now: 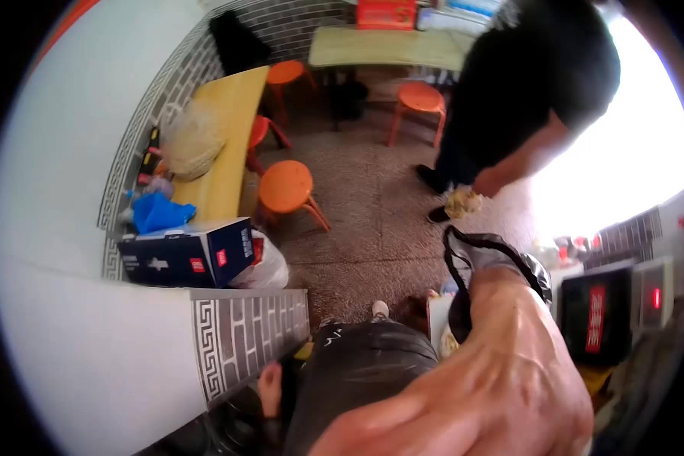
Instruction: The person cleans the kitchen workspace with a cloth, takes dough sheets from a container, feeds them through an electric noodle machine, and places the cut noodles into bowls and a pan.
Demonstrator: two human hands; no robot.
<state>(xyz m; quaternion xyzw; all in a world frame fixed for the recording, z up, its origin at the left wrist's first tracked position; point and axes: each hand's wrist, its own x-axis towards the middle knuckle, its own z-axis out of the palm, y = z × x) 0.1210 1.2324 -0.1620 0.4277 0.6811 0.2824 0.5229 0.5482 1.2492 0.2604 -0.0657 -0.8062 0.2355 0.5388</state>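
Observation:
My right hand (463,395) is very large and close to the camera at the lower right. Its back and wrist show, its fingertips are out of sight, and anything it may hold is hidden. Around the forearm beyond it is a grey sleeve with a black edge (456,262). Low beside my dark apron (365,372), my left hand (270,387) hangs near the brick-patterned half wall (251,327). It is small and blurred, so its fingers cannot be told apart; no object shows in it.
A person in black (517,83) stands ahead, holding a yellowish bundle (462,203). Orange stools (286,186) stand by a yellow table (232,114). A dark blue box (182,254) lies at left. A device with a red display (656,297) is at right.

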